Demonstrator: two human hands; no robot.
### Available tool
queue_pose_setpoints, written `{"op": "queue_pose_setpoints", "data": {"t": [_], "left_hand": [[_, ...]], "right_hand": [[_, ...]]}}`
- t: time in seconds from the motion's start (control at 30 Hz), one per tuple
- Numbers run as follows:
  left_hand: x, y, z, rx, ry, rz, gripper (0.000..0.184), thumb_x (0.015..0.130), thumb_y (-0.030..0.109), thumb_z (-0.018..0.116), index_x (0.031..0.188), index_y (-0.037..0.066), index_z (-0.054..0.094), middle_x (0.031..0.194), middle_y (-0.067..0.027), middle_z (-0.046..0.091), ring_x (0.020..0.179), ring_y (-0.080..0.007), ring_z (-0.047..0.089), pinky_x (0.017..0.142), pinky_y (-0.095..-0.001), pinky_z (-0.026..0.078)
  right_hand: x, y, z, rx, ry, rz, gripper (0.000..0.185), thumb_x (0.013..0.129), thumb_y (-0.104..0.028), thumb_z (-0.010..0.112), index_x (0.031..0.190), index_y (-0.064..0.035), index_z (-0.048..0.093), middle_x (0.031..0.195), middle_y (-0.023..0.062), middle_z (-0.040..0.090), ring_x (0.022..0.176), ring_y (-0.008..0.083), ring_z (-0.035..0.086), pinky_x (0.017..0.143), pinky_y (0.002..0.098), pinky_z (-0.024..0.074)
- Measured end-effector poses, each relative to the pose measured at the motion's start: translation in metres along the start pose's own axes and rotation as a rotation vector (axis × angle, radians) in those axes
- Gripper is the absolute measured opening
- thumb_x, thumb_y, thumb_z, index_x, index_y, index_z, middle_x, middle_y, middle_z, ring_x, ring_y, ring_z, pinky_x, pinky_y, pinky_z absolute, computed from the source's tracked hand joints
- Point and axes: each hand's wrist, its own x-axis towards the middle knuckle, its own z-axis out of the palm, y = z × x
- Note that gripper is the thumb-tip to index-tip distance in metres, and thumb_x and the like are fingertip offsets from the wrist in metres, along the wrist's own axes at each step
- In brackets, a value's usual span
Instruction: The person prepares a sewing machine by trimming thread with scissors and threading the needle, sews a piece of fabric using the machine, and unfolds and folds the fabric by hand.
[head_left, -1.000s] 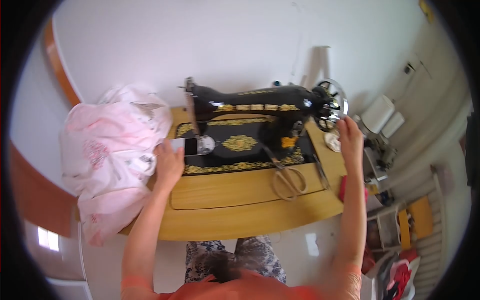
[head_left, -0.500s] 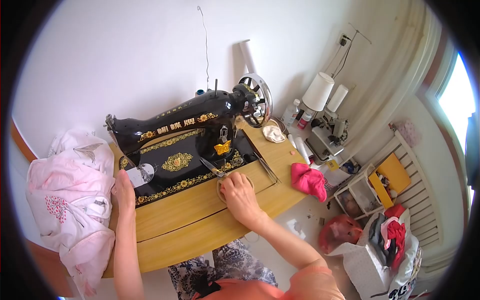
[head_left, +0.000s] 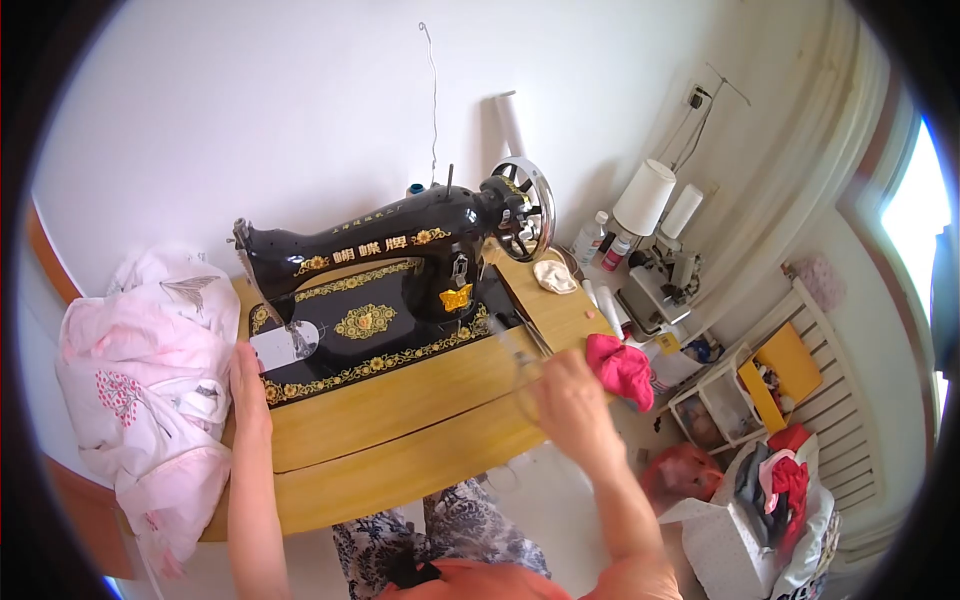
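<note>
A black sewing machine (head_left: pixel 370 250) with gold flower patterns stands on the wooden table (head_left: pixel 400 430). My right hand (head_left: pixel 572 405) is closed around a pair of scissors (head_left: pixel 518 362), blurred by motion, over the table's right part. Behind the scissors, a slim metal tool (head_left: pixel 537 332) lies beside the machine bed; its kind is unclear. My left hand (head_left: pixel 250 385) rests with outstretched fingers at the left end of the bed. It sits between the white needle plate area (head_left: pixel 285 347) and the pale pink printed cloth (head_left: pixel 150 390). Its palm side is partly hidden.
Bright pink fabric (head_left: pixel 620 370) and a small cream cloth piece (head_left: pixel 555 277) lie on the table's right side. Beyond stand bottles (head_left: pixel 590 238), thread cones (head_left: pixel 645 198) and a second machine (head_left: pixel 650 295). A box of clothes (head_left: pixel 735 530) sits on the floor at right.
My right hand has carried the scissors rightward, away from the machine bed toward the pink fabric. The left hand stays almost in place. The whole view has shifted slightly.
</note>
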Motion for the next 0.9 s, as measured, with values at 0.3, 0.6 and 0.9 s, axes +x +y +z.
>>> {"op": "queue_pose_setpoints", "data": {"t": [0.3,0.6,0.9], "left_hand": [[0.008,-0.02,0.001,0.193,0.046,0.015,0.029,0.092,0.026,0.046,0.095,-0.001,0.056,0.085,-0.0137,0.057,0.079,-0.0264,0.053,0.071,-0.0382,0.042],[-0.096,0.072,-0.011,0.61,-0.515,0.569,0.043,0.083,0.018,0.062,0.12,0.001,0.048,0.129,-0.0169,0.042,0.119,-0.0339,0.04,0.098,-0.04,0.035],[-0.154,0.111,-0.093,0.664,-0.389,0.481,0.044,0.075,0.013,0.069,0.115,0.003,0.054,0.127,-0.0137,0.047,0.117,-0.0328,0.043,0.097,-0.0403,0.037]], "right_hand": [[0.086,0.141,0.071,-0.756,-0.06,-0.074,0.019,0.072,-0.017,0.056,0.061,-0.0032,0.064,0.063,0.0141,0.06,0.074,0.0282,0.062,0.069,0.0416,0.0478],[0.098,0.149,0.095,-0.335,0.266,-0.028,0.021,0.082,-0.016,0.055,0.074,0.0035,0.052,0.087,0.0235,0.049,0.078,0.0425,0.052,0.067,0.0477,0.0434],[0.05,0.03,0.014,0.072,-0.033,-0.072,0.008,0.079,-0.006,0.057,0.082,0.0016,0.055,0.076,0.017,0.054,0.072,0.0337,0.055,0.066,0.0399,0.0423]]}}
